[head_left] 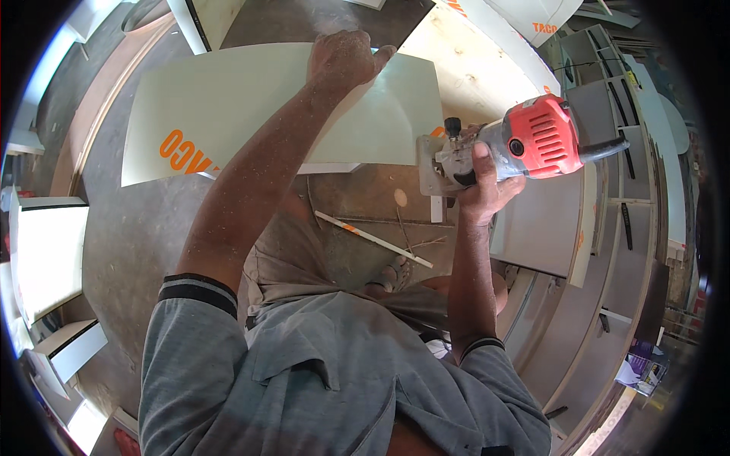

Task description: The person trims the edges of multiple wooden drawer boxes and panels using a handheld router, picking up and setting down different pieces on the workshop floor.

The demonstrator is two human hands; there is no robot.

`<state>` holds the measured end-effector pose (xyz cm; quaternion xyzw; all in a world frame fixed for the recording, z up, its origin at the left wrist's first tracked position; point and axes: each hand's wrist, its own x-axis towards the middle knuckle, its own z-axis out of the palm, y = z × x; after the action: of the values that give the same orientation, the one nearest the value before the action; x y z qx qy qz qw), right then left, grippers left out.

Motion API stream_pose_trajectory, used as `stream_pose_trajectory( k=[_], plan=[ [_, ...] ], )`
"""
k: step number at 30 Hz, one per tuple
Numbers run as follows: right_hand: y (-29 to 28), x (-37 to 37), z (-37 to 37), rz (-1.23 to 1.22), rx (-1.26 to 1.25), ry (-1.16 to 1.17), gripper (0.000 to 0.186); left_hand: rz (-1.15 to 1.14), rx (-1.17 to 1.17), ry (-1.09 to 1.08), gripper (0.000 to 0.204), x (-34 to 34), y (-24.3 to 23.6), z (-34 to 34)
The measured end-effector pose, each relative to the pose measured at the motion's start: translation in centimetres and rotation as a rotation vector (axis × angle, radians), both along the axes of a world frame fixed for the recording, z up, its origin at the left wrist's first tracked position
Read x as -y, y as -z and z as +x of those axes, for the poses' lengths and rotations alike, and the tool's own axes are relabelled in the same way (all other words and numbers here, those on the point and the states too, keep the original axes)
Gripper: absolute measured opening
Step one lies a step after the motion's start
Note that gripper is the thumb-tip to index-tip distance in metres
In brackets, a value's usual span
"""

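Observation:
A pale white laminated panel (251, 99) with orange lettering lies across the space in front of me. My left hand (344, 59) is closed over its far edge, fingers curled and thumb pointing right. My right hand (487, 190) grips a trim router (541, 137) with a red motor housing and a grey body. The router lies on its side, motor to the right. Its flat base plate (429, 166) stands at the panel's right end; whether they touch, I cannot tell. The bit is hidden. A black cord runs off the router's right end.
A thin white strip (372, 239) and twigs lie on the floor near my sandalled foot (391, 275). Long cabinet frames (601, 251) stand on the right. Below the router is a light board (532, 235). White box-like pieces (49, 258) stand at the left.

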<state>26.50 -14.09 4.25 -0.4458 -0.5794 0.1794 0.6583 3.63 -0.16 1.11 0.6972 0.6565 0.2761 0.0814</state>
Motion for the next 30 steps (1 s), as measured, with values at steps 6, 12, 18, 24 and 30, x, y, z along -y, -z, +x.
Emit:
stream_pose_trajectory(
  k=[6,12,18,24,30],
  plan=[
    [0.2,-0.3,0.2,0.014,0.044,0.023,0.042,-0.016,0.015,0.038,0.061,-0.2,0.1,0.0],
    [0.1,-0.6,0.1,0.012,0.021,-0.005,0.042,-0.007,0.017,0.018,0.058,-0.2,0.4,0.1],
    [0.2,-1.9,0.3,0.042,0.025,-0.019,0.041,0.002,-0.007,0.004,0.058,-0.7,0.3,-0.2],
    [-0.1,-2.0,0.2,0.019,0.009,-0.063,0.041,-0.025,-0.057,0.021,0.055,-0.5,0.1,-0.2],
    [-0.7,-1.8,-0.1,0.010,-0.016,-0.082,0.040,0.013,-0.057,-0.020,0.056,0.0,-0.4,-0.1]
  ],
)
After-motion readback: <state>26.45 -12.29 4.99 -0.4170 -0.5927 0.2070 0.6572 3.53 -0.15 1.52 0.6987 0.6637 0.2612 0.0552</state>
